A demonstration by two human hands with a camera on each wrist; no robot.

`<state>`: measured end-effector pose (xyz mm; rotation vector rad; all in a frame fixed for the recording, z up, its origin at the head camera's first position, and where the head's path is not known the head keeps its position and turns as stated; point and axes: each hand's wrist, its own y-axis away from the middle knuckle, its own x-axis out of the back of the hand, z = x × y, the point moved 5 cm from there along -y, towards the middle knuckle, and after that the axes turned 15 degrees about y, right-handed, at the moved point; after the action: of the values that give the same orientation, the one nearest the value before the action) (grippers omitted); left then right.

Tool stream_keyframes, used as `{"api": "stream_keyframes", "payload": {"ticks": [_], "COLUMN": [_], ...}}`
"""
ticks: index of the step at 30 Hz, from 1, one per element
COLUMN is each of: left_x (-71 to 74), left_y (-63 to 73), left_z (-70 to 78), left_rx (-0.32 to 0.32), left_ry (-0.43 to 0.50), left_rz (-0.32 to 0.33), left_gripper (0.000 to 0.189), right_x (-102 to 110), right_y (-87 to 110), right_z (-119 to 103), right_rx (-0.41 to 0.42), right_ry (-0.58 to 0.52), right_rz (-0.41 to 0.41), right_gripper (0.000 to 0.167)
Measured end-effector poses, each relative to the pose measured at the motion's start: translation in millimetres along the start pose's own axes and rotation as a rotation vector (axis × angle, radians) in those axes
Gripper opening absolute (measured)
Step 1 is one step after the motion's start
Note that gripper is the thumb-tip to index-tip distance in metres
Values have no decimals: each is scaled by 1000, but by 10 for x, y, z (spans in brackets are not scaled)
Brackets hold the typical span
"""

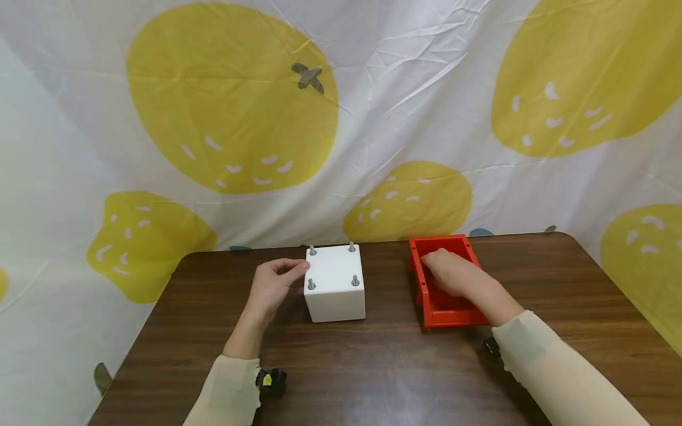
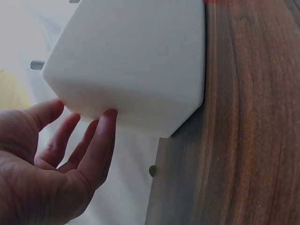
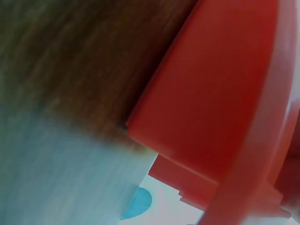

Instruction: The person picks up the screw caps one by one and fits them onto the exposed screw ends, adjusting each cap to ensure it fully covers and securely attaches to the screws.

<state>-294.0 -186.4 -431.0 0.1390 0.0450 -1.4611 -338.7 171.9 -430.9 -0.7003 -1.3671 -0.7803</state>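
A white block [image 1: 334,269] stands on the table with an upright threaded metal stud [image 1: 355,280] near each corner of its top. My left hand [image 1: 274,284] is at its left side. In the left wrist view, the thumb and fingertips [image 2: 108,117] rest against the block's side face [image 2: 140,110] without wrapping round it. My right hand [image 1: 453,273] reaches down into a red plastic bin [image 1: 453,319] to the right of the block. Its fingers are hidden inside, and what they hold cannot be seen. The bin's outer wall [image 3: 201,89] fills much of the right wrist view.
Block and bin stand toward the back of a dark wood-grain table [image 1: 373,367], with a gap between them. Behind the table hangs a white cloth [image 1: 394,100] printed with yellow fruit. A small black device [image 1: 272,381] is worn at the left wrist.
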Motion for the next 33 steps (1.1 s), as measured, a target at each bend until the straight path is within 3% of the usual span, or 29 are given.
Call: {"api": "stream_keyframes", "payload": {"ticks": [14, 33], "left_x": [8, 5], "left_y": [-9, -25], "left_z": [-15, -24], "left_rx": [-4, -11], "left_ry": [12, 26], "left_rz": [-13, -22], "left_gripper": [28, 27], "right_x": [20, 70], "right_y": [25, 61], "right_z": [0, 30], "right_rx": [-7, -14], "right_ry": [-42, -103], "right_rz": [-51, -23], "right_gripper": [15, 14]}}
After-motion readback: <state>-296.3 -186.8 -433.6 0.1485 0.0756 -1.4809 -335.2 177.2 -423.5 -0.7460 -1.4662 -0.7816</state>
